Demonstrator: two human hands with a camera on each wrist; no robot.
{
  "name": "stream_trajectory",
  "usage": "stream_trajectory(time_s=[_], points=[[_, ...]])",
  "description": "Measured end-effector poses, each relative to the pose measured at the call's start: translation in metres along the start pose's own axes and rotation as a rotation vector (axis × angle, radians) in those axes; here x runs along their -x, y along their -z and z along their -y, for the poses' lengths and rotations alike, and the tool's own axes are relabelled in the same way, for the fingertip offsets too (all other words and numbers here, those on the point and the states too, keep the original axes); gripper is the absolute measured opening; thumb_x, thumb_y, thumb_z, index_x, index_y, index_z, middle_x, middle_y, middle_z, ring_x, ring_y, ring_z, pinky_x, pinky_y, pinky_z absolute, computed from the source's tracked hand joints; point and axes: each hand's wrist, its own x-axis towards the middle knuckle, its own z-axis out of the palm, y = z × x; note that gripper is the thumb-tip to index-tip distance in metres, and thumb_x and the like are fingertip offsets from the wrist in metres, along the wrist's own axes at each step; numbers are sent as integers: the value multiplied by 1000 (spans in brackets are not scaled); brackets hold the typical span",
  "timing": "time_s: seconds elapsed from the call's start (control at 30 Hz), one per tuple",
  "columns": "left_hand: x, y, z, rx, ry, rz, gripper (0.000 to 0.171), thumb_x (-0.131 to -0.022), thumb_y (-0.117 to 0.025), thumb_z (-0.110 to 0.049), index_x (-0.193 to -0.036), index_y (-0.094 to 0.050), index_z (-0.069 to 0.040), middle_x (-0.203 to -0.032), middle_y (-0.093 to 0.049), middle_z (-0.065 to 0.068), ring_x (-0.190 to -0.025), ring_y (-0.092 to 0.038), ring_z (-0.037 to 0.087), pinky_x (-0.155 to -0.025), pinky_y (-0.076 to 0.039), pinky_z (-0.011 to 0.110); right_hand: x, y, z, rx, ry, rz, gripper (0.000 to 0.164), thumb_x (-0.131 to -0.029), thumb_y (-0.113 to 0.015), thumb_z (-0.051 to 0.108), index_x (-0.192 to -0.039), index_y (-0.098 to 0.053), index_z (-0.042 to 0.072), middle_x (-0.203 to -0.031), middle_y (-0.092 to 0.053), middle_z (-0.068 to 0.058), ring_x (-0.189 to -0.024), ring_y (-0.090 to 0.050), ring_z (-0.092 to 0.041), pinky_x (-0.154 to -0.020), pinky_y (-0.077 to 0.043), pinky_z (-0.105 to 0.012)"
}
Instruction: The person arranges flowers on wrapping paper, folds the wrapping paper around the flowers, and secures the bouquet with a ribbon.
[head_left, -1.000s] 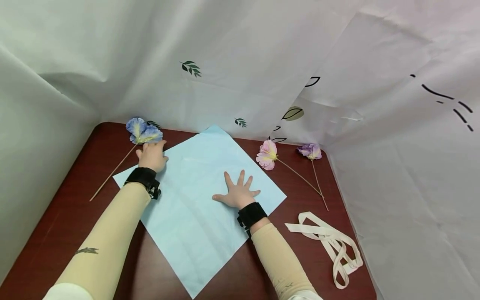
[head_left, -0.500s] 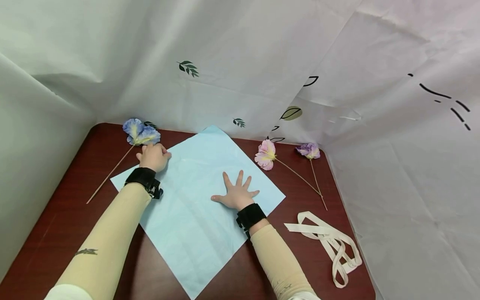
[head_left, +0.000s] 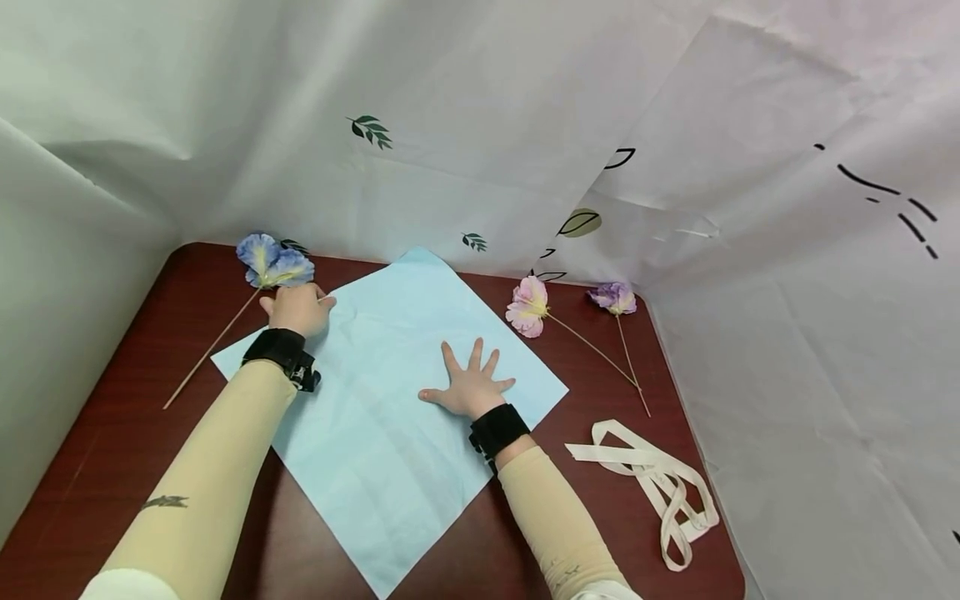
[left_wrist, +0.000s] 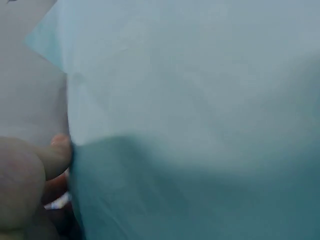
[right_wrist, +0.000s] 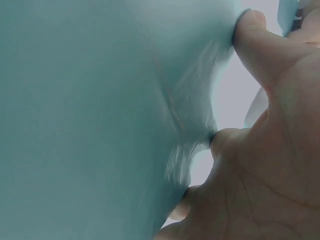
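A light blue sheet of wrapping paper [head_left: 375, 417] lies spread on the table, one corner toward the person. At its upper left edge my left hand [head_left: 298, 310] pinches the paper between thumb and fingers; in the left wrist view the thumb [left_wrist: 56, 159] sits at the paper's edge. My right hand [head_left: 471, 390] presses on the right part of the sheet with fingers spread wide. The right wrist view shows its fingertips against the paper [right_wrist: 90, 120]. Just beyond the left hand lies a blue artificial flower [head_left: 276, 265], its stem running toward the left.
On the right of the dark red table [head_left: 82, 467] lie a pink flower [head_left: 528, 307] and a purple flower [head_left: 615, 297], their stems crossing. Nearer the person is a loosely looped cream ribbon [head_left: 660, 479]. A pale cloth backdrop [head_left: 420, 192] rises behind the table.
My left hand's fingers have curled in and now pinch the paper edge beside the blue flower. The right hand stays spread on the sheet. The head view has shifted slightly.
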Motion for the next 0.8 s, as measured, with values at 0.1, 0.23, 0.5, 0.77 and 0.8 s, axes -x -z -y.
stream_trajectory(time_s=[0.1, 0.23, 0.5, 0.77, 0.8], points=[[1, 4, 2, 79, -53, -44, 30, -109, -62, -26, -113, -65, 4, -109, -68, 29, -114, -54, 54, -96, -22, 70, 0, 1, 0, 3, -1, 7, 103, -90, -61, 83, -172, -11, 45, -178, 11, -18, -160, 9, -53, -108, -18, -89], [1, 10, 2, 225, -167, -147, 18, -106, -66, -19, -99, -61, -3, -109, -69, 26, -101, -57, 45, -100, -22, 65, -2, 2, 0, 14, 4, -2, 104, -90, -60, 83, -172, -11, 44, -178, 11, -19, -160, 8, -54, -108, -19, -89], [-4, 9, -1, 354, -323, -308, 25, -99, -74, -5, -79, -60, -7, -130, -74, 15, -110, -56, 39, -110, -21, 58, -5, 3, 0, 4, -2, 0, 103, -91, -61, 82, -172, -10, 44, -178, 11, -19, -159, 10, -54, -108, -17, -90], [12, 17, -11, 592, -622, -359, 33, -87, -77, 16, -67, -59, -2, -118, -76, 24, -108, -63, 35, -94, -41, 27, -9, -7, -2, -6, -1, -9, 104, -90, -61, 83, -172, -9, 44, -177, 12, -20, -159, 12, -53, -108, -15, -89], [11, 17, -13, 589, -669, -361, 32, -86, -77, 17, -67, -59, -2, -116, -77, 24, -105, -64, 35, -87, -42, 28, -8, -7, -3, -11, -1, -18, 104, -90, -61, 83, -172, -11, 43, -178, 11, -20, -159, 11, -53, -108, -15, -90]])
